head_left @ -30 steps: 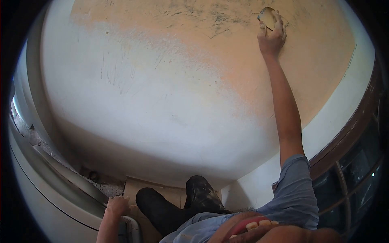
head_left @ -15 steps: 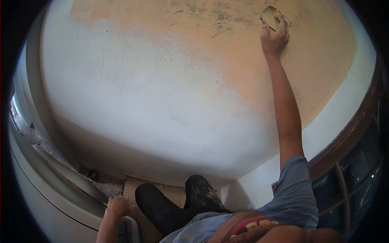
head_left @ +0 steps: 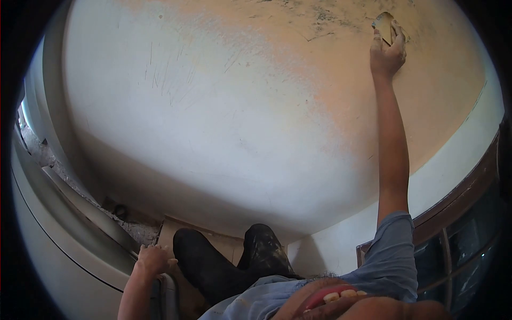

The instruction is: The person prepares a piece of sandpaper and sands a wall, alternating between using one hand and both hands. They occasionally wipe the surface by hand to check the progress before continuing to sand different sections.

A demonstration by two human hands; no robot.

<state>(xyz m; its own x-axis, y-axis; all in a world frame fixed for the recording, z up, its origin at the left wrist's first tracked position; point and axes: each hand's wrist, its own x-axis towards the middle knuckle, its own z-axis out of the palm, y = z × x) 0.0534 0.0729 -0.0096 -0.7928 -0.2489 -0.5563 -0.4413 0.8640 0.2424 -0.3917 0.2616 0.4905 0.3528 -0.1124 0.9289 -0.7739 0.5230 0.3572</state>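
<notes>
High on the right, my right hand (head_left: 389, 52) grips a flat yellowish pad (head_left: 383, 26) and presses it against the orange part of the wall (head_left: 336, 69). Dark scuffs and a crack mark the wall left of the pad. Low on the left, my left hand (head_left: 155, 260) is near the edge of a pale, smooth-sided object (head_left: 53, 240); its fingers are partly bent and apart, with nothing visible in them.
The lower wall (head_left: 213, 138) is whitish with scratches. A brown-framed window (head_left: 453, 250) is at the lower right. My dark-trousered legs (head_left: 208, 264) are below, over a tan tiled floor (head_left: 169, 230). Rubble (head_left: 141, 232) lies by the wall's foot at the left.
The view has shifted, so the wall and my right hand with the pad appear further right. The pad is still against the wall. My left hand shows slightly further left.
</notes>
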